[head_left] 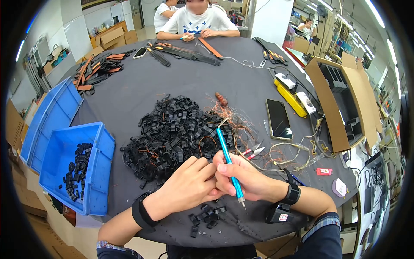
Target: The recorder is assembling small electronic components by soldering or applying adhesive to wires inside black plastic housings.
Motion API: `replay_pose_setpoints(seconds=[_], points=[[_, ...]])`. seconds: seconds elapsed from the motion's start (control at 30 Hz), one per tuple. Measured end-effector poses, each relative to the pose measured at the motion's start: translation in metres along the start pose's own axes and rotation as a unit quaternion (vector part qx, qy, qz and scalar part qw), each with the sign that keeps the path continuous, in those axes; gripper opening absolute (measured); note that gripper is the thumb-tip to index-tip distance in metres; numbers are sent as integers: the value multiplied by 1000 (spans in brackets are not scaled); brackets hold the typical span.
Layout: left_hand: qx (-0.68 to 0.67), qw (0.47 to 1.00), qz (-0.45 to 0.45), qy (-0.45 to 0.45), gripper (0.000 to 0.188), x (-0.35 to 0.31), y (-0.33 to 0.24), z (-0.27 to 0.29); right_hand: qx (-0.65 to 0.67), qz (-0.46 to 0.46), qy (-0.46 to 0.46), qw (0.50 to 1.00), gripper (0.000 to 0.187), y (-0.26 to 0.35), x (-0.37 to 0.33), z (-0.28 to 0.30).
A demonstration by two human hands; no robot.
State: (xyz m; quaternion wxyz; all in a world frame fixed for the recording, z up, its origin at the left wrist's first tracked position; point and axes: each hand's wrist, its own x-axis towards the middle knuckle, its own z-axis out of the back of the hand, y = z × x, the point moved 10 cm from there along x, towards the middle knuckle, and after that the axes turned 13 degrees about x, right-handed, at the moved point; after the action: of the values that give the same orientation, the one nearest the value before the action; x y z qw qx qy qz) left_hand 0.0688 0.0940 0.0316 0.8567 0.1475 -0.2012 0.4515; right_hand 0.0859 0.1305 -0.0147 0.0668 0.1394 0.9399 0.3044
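My right hand (pixel 241 178) grips a slim blue pen-shaped tool (pixel 226 152). A pale cord leaves its upper end, and its thin metal tip points down toward the table's near side. Pressed against the right hand's fingers, my left hand (pixel 189 183) is closed; whatever it pinches is hidden. Just beyond both hands lies a big heap of small black loops (pixel 172 125), with orange thread ends among them. Below the hands, nearer to me, several more black loops (pixel 208 216) are scattered on the dark cloth.
A blue bin (pixel 101 172) with some black pieces stands at left, beside another blue bin (pixel 71 97). Right lie small scissors (pixel 254 152), a phone (pixel 279 118), a yellow power strip (pixel 290 98) and an open carton (pixel 330 105). Straps (pixel 189 52) lie before a person (pixel 198 21) opposite.
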Motion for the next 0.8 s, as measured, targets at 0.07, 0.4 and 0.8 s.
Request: replay_pose_setpoints(seconds=[0.07, 0.4, 0.8], points=[[-35, 999, 21, 12, 18, -2, 4, -1, 2, -6, 10, 1000, 11, -1, 0, -2], [-74, 995, 36, 60, 20, -8, 9, -10, 70, -23, 17, 997, 11, -9, 2, 3], [-76, 986, 6, 145, 17, -10, -11, -33, 89, -80, 13, 993, 15, -25, -3, -7]])
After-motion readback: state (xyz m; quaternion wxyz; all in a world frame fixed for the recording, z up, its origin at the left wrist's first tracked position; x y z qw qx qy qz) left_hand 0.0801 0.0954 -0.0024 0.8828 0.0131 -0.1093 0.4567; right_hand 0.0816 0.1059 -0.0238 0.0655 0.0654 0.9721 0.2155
